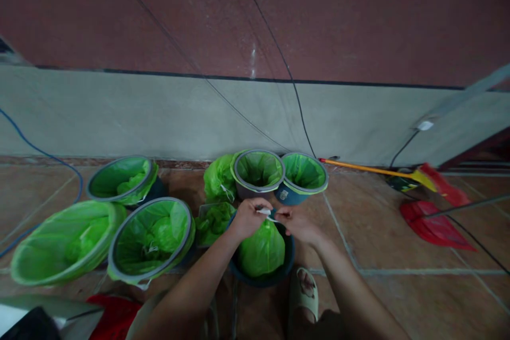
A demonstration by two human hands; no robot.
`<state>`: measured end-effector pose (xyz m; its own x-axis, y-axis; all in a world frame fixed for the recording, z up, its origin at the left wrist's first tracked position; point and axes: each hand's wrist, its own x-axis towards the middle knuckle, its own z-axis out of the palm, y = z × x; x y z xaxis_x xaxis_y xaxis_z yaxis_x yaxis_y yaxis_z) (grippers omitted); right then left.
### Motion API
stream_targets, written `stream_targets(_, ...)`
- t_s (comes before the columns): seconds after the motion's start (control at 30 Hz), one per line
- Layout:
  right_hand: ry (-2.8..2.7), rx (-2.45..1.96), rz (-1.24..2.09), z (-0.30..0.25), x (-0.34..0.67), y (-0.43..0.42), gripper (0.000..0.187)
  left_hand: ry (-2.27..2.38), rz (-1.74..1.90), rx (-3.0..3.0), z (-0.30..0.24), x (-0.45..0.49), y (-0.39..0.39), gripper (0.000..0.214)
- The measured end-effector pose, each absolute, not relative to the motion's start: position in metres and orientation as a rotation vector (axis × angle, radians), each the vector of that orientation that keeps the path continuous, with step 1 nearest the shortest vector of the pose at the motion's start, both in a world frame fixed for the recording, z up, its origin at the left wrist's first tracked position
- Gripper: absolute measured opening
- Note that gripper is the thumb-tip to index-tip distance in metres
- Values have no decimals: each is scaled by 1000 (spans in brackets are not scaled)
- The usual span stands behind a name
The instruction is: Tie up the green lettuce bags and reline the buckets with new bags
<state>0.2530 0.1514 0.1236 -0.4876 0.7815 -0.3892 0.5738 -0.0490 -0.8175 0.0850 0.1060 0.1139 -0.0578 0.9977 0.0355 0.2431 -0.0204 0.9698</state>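
Both hands are at the neck of a green bag (262,251) seated in a dark blue bin (261,280). The left hand (252,218) pinches a white tie (268,214); the right hand (295,223) grips its other end. To the left stand three bins (159,199) with green liners. Two more lined bins (290,196) stand near the wall — a full green bag (218,176) beside them. Tiled floor, right side: broom (366,168) and red dustpan (428,231).
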Motion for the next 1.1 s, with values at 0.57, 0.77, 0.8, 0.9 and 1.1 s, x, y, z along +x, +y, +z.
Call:
stream_targets(0.57,-1444,-1267,1962,146,246,145,42,1418,1409,1183,120,104,97,34)
stream_targets(0.77,-1296,-1226,2037,144,250,146,41,1207,1326,890,123,102,100,15)
stream_targets(0.8,-1304,-1219,2040,143,250,146,40,1190,1321,855,123,102,100,15)
stream_targets(0.9,-1344,-1203,2031,140,250,146,40,1163,1308,785,125,99,101,18)
stream_targets(1.1,-1560,-1231,1837,135,243,145,36,1234,1254,852,121,95,103,15)
